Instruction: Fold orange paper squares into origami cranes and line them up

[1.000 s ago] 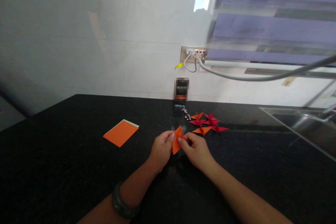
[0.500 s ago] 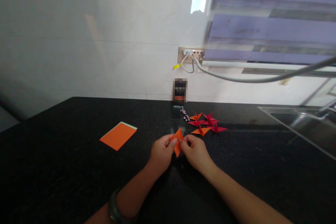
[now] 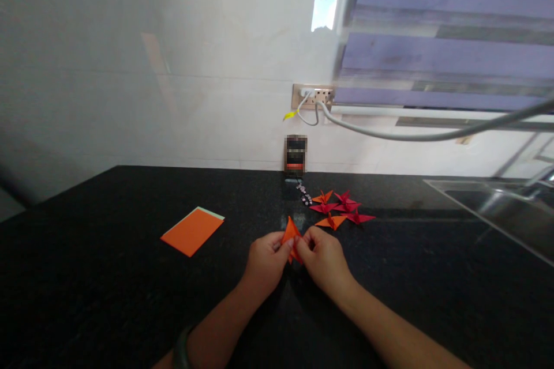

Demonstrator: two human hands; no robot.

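Between my two hands is a folded piece of orange origami paper (image 3: 289,232), its pointed tip facing away from me. My left hand (image 3: 266,259) pinches its left side, thumb on top. From the right, my right hand (image 3: 326,256) grips the other side, with its thumb near the paper's middle. The fingers hide part of the folds. Just beyond my right hand lie several folded paper cranes: an orange one (image 3: 331,221) in front and a red one (image 3: 358,217) beside it. To the left rests a stack of orange paper (image 3: 193,232) with a pale green edge showing.
The black countertop (image 3: 108,277) runs back to a pale wall. A phone (image 3: 296,154) leans there, a beaded strap (image 3: 304,193) trailing from it. At the right is a metal sink (image 3: 489,207). A grey cable (image 3: 411,138) hangs from the wall socket (image 3: 312,96).
My thumbs have shifted on the orange paper, and its tip has turned slightly left. The whole view has tipped a little, so the counter sits lower. Cranes and stack stay put.
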